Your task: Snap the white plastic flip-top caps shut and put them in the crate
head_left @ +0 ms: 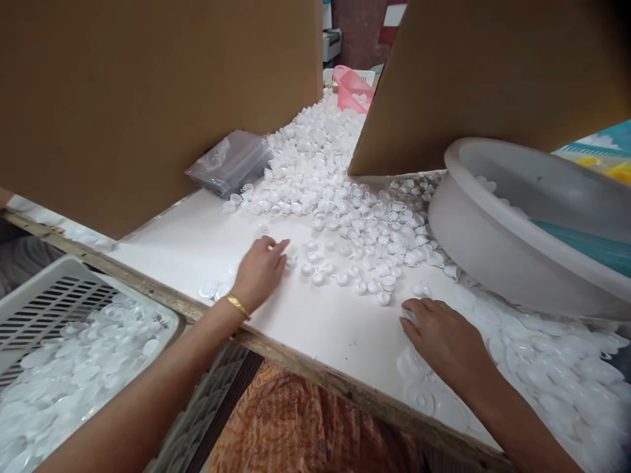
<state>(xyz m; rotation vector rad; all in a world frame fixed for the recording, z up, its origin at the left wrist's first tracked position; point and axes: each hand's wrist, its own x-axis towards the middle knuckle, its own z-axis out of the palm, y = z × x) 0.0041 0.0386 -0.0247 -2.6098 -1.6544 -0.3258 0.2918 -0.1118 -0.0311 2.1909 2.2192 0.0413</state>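
Observation:
Many tiny white toy-like cups [305, 171] with handles lie heaped across the white tabletop [315, 328], with a looser scatter [342, 279] nearer me. My left hand [261, 269], with a gold bangle at the wrist, hovers low beside that scatter. Its fingers are apart, and a cup lies just past the fingertips. On the other side, my right hand [444, 335] is bent over the table with thumb and fingers drawn in around a small pale piece, too hidden to name. Flat white saucer-like pieces [426, 397] lie under and beside this hand.
A large whitish tub [493, 243] stands at right, next to a pile of white pieces [557, 368]. Cardboard panels [162, 98] rise at left and right [483, 85]. A clear plastic packet [231, 161], a pink basket [351, 89] and a filled white crate [64, 276] are also around.

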